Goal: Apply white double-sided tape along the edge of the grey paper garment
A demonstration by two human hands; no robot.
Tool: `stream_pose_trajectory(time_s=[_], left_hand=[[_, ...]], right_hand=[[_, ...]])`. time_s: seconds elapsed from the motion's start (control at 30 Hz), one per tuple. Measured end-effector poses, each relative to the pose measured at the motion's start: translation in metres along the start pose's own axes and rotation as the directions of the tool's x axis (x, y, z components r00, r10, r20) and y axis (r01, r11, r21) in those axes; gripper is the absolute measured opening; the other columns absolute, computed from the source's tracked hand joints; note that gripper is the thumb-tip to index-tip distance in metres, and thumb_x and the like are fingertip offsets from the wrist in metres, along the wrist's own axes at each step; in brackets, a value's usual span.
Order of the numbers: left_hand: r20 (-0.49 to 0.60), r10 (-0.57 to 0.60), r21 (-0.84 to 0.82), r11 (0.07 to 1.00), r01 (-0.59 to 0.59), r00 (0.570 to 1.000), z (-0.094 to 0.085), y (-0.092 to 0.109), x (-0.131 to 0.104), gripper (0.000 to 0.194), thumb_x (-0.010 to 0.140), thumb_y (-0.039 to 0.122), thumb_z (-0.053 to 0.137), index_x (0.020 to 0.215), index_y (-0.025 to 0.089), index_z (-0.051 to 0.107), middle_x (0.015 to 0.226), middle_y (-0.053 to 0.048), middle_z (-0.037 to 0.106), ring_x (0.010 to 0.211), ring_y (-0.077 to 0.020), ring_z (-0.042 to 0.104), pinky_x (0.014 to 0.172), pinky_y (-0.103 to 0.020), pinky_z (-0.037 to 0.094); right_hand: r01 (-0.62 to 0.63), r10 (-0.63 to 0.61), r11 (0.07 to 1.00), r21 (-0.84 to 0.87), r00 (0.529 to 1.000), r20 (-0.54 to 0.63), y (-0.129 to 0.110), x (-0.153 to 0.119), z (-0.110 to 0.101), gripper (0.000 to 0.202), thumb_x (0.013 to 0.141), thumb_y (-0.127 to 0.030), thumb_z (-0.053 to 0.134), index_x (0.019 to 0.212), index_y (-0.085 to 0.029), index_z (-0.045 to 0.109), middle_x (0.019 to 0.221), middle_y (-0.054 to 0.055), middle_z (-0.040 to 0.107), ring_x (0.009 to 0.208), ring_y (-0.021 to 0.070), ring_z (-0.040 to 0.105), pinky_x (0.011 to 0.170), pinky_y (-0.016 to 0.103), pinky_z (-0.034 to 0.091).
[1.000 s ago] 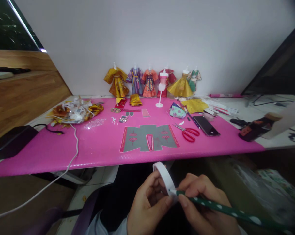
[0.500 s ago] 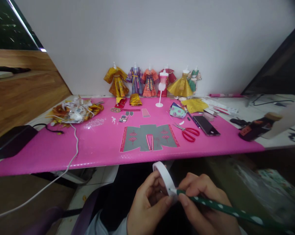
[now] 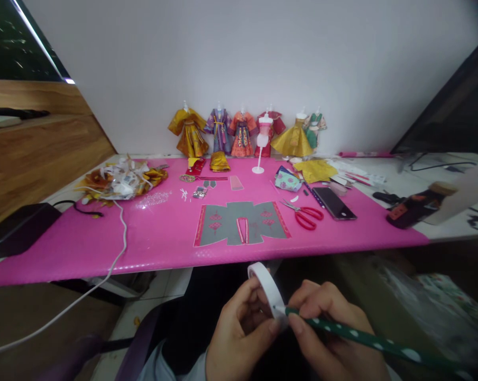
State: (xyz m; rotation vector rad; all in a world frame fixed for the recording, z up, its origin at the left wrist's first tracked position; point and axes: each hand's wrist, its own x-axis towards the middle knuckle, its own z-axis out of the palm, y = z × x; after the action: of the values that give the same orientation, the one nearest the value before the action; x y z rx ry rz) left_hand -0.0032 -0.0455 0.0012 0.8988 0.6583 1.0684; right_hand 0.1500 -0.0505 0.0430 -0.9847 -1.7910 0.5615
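The left hand holds a white tape roll in front of the pink tabletop. The right hand pinches a spotty green pencil, tip at the roll.

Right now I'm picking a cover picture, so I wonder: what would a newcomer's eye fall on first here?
The bright pink mat across the middle likely catches the eye first, with miniature dresses lined up along its back. Near the mat's front edge lies a grey patterned cutout, with red-handled scissors to its right. In the foreground, the left fingers hold a white roll and the right fingers a green spotted pencil, its tip at the roll.
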Motion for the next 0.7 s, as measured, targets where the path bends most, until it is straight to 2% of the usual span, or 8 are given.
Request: stream_pose_trajectory(time_s=[0.27, 0.4, 0.7], left_hand=[[-0.002, -0.005, 0.019, 1.000, 0.005, 1.000, -0.0003, 0.0023, 0.0006, 0.042, 0.076, 0.027, 0.077, 0.116, 0.028, 0.063, 0.087, 0.001, 0.058, 0.082, -0.0135, 0.055, 0.079, -0.028, 0.045], [-0.009, -0.003, 0.013, 1.000, 0.003, 1.000, -0.0006, 0.0007, 0.0018, 0.044, 0.074, 0.024, 0.077, 0.116, 0.028, 0.062, 0.087, 0.001, 0.059, 0.081, -0.0142, 0.057, 0.076, -0.027, 0.046], [-0.051, -0.016, 0.072, 0.997, 0.019, 0.999, 0.0023, 0.0023, 0.0026, 0.044, 0.072, 0.014, 0.074, 0.113, 0.025, 0.061, 0.088, 0.000, 0.063, 0.084, -0.0166, 0.061, 0.080, -0.030, 0.048]], right_hand=[[-0.015, 0.017, 0.999, 0.031, 0.998, -0.057, -0.0031, 0.0017, 0.0024, 0.016, 0.084, -0.012, 0.050, 0.081, -0.025, 0.042, 0.066, -0.004, 0.059, 0.052, 0.0099, 0.057, 0.047, 0.019, 0.047], [-0.014, 0.016, 0.999, 0.043, 0.999, -0.049, -0.0030, 0.0003, 0.0024, 0.017, 0.084, -0.010, 0.049, 0.081, -0.025, 0.042, 0.066, -0.004, 0.059, 0.052, 0.0099, 0.057, 0.047, 0.019, 0.047], [-0.017, 0.017, 1.000, 0.002, 1.000, 0.010, -0.0002, -0.0019, -0.0004, 0.019, 0.085, -0.007, 0.050, 0.082, -0.025, 0.042, 0.069, -0.004, 0.058, 0.056, 0.0094, 0.058, 0.051, 0.020, 0.047]])
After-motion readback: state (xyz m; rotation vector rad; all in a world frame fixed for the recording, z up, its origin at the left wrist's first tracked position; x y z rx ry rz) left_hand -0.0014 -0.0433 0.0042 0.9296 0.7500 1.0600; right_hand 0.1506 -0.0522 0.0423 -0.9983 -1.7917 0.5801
